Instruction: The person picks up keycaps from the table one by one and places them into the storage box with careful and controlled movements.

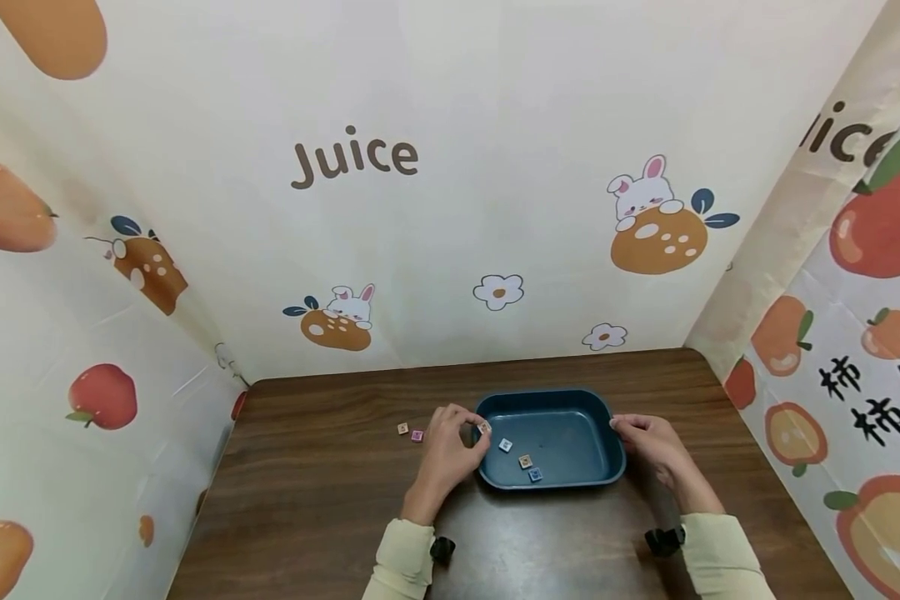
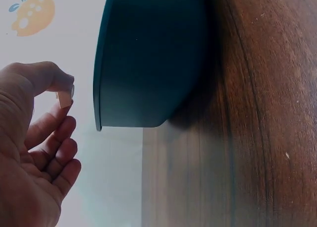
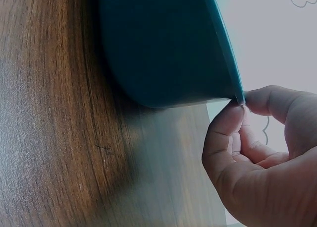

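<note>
A dark teal rectangular tray (image 1: 570, 425) with rounded corners stands on the wooden table. Between thumb and index finger, my left hand (image 1: 448, 446) pinches a small light-coloured cube (image 2: 65, 98) at the tray's left rim. The left wrist view shows its other fingers loosely bent. My right hand (image 1: 658, 450) pinches the tray's right rim, thumb on one side and index finger on the other, as the right wrist view shows. Inside the tray lie a white cube (image 1: 506, 445), a tan cube (image 1: 525, 461) and a blue cube (image 1: 535, 474).
Left of the tray, a tan cube (image 1: 402, 428) and a pink cube (image 1: 417, 436) lie on the brown table (image 1: 315, 492). A printed curtain (image 1: 450, 208) with fruit and rabbits rises behind the table and along both sides.
</note>
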`<act>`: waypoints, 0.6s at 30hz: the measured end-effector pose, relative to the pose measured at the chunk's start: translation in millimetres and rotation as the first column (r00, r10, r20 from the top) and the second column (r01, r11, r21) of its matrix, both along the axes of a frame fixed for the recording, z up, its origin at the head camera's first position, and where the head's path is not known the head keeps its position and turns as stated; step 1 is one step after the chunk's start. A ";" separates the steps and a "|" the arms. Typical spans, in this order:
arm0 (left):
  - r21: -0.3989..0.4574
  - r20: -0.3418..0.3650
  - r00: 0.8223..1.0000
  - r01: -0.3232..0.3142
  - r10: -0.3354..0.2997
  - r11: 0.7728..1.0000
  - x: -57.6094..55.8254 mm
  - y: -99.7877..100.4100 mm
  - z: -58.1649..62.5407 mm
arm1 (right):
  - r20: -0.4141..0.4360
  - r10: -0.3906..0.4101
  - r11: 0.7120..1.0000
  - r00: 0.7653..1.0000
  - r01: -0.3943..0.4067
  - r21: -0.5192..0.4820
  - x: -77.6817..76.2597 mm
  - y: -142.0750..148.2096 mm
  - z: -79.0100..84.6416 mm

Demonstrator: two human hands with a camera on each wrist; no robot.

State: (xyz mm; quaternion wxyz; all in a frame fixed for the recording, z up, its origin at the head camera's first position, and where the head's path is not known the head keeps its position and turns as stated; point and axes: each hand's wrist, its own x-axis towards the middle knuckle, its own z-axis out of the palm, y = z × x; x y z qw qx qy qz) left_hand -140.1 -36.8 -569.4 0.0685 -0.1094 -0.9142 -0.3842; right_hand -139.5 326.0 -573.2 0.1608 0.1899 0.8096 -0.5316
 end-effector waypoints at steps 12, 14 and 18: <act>-0.043 -0.048 0.998 0.028 -0.030 0.999 1.0 4.7 -3.8 | 0.004 -0.003 1.000 1.000 0.003 0.012 -0.6 -0.8 0.3; -0.055 -0.054 0.998 0.036 -0.039 0.998 1.3 6.1 -5.9 | 0.001 -0.003 1.000 1.000 0.003 0.010 -0.4 -1.0 0.1; -0.066 -0.087 0.995 0.045 -0.050 0.997 0.7 8.7 -9.3 | -0.003 -0.001 1.000 1.000 0.001 0.010 -0.2 -1.1 0.4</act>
